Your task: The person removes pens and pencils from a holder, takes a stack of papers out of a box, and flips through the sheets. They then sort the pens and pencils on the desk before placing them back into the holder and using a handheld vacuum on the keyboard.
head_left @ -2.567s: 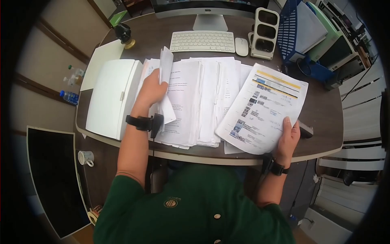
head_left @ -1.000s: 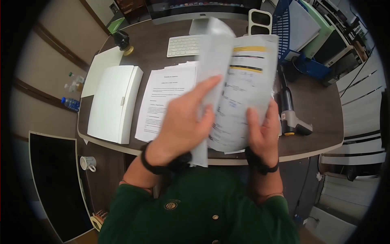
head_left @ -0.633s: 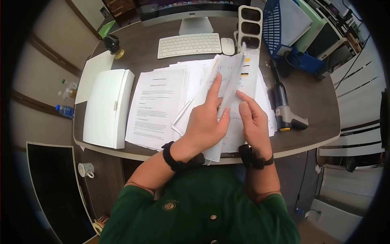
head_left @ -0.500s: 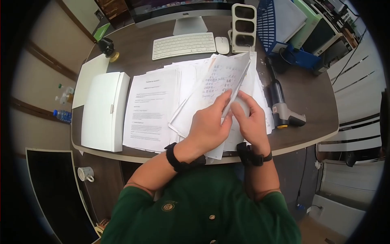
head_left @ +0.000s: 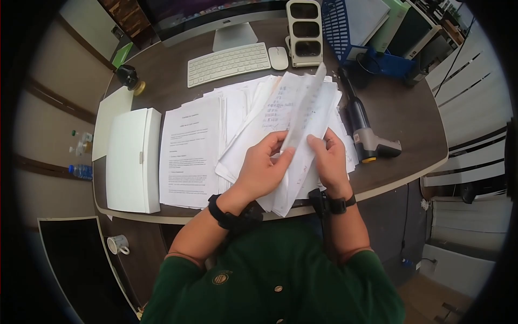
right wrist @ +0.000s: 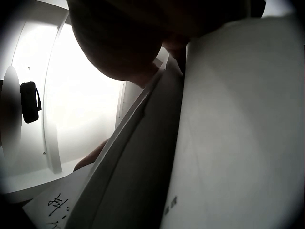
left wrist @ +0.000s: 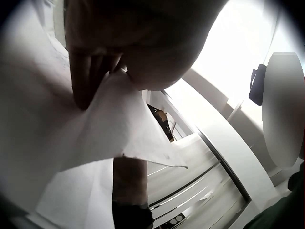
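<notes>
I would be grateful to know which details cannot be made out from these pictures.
- Number of held papers in the left hand and right hand: head view, overlapping sheets hide it.
- Wording on the handwritten sheet: head view, too small and blurred.
- Body text of the printed page: head view, too small.
- Top of the monitor: head view, cut off by the upper edge.

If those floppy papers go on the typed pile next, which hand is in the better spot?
Probably the left hand. It pinches the held papers on the side nearer the typed pile. The right hand holds their other side, so it would likely have to reach across.
</notes>
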The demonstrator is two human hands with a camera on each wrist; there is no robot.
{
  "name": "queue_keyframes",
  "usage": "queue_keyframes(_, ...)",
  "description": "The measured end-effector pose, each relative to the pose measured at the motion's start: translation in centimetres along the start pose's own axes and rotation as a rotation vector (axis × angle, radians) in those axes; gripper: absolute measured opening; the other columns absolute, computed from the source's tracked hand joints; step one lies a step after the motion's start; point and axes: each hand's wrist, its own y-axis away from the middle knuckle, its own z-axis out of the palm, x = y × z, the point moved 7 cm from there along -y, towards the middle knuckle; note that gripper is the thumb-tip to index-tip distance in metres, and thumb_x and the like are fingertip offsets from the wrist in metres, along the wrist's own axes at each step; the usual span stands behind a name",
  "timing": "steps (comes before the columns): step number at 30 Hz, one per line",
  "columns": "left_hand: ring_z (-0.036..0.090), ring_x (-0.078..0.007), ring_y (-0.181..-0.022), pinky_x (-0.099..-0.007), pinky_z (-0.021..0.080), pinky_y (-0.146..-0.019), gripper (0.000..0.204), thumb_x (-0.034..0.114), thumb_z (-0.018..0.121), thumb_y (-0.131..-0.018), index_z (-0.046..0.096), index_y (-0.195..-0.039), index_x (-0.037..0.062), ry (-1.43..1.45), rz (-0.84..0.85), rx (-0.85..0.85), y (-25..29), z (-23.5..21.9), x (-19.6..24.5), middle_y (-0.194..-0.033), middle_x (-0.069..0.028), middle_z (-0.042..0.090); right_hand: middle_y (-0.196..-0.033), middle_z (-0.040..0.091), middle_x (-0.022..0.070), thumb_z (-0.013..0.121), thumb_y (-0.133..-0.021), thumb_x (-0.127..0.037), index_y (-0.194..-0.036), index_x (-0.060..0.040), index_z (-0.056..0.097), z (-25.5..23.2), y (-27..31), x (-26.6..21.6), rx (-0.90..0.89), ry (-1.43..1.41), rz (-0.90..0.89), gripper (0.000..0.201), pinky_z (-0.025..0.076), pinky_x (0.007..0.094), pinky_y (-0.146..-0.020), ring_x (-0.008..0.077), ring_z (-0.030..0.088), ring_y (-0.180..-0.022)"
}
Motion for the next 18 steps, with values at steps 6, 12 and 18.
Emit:
queue_keyframes(6, 0.057, -0.0312, -0.131, -0.0398, 0.047, -0.109, 0.048, 0.012, 0.068, -0.097, 0.055, -0.140, -0.0026, -0.393, 0.260, -0.142, 0.3, -0.6, 3.0, -0.140, -0.0233, 0.059, -0.123, 0.070, 0.0140, 0.061, -0.099, -0.006, -0.129, 0.0070, 0.061, -0.9, 0.1, 0.5, -0.029, -0.076, -0.049, 0.033, 0.055, 0.0322, -0.092, 0.0189, 0.068, -0.106)
queue_keyframes(12, 0.044, -0.0400, -0.142, -0.0441, 0.036, -0.118, 0.078, 0.028, 0.079, -0.088, 0.043, -0.147, -0.0084, -0.910, 0.230, 0.340, -1.6, -7.0, 1.4, -0.150, -0.0310, 0.047, -0.122, 0.070, 0.0128, 0.061, -0.099, -0.006, -0.130, 0.0064, 0.060, -2.4, 0.5, 0.9, -0.116, -0.160, 0.036, 0.034, 0.058, 0.0330, -0.088, 0.0194, 0.069, -0.106)
queue_keyframes(18, 0.058, -0.0317, -0.128, -0.0373, 0.047, -0.108, 0.090, 0.039, 0.076, -0.091, 0.031, -0.152, -0.0101, -0.236, -0.205, 0.140, -2.1, -10.3, -1.7, -0.141, -0.0256, 0.056, -0.126, 0.068, 0.0151, 0.053, -0.104, -0.012, -0.138, 0.0051, 0.053, -2.4, 0.7, 1.4, -0.079, -0.310, 0.089, 0.038, 0.060, 0.0338, -0.087, 0.0220, 0.070, -0.106)
